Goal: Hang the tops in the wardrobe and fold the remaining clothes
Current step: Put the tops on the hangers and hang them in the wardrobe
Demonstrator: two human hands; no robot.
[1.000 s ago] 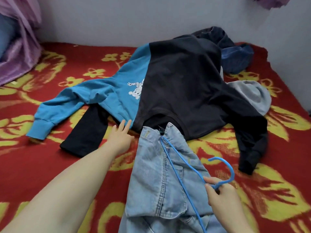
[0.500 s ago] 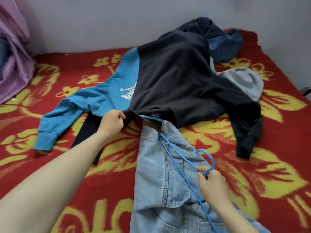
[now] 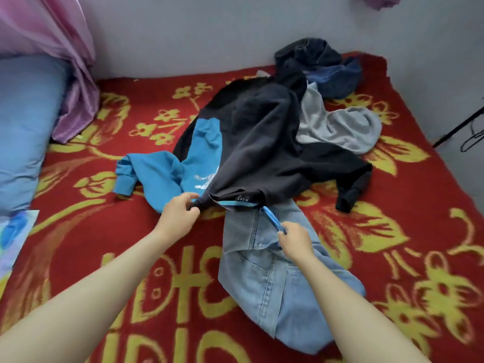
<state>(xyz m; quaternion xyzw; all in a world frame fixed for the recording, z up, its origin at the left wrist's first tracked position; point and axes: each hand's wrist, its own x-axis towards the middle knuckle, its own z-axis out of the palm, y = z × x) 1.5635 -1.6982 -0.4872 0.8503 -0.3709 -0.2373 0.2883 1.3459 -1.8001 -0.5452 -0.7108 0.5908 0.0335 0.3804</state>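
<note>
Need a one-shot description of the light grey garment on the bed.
Start at the red flowered blanket and look to its far right side. The light grey garment lies there between the black top and the dark blue heap by the wall. It is the only pale grey piece; its neighbours are all dark.

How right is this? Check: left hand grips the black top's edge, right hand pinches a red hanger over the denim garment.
No. The head view shows a blue hanger, not red. Left hand grips the edge of the black top, right hand pinches the hanger over the denim garment.
</note>
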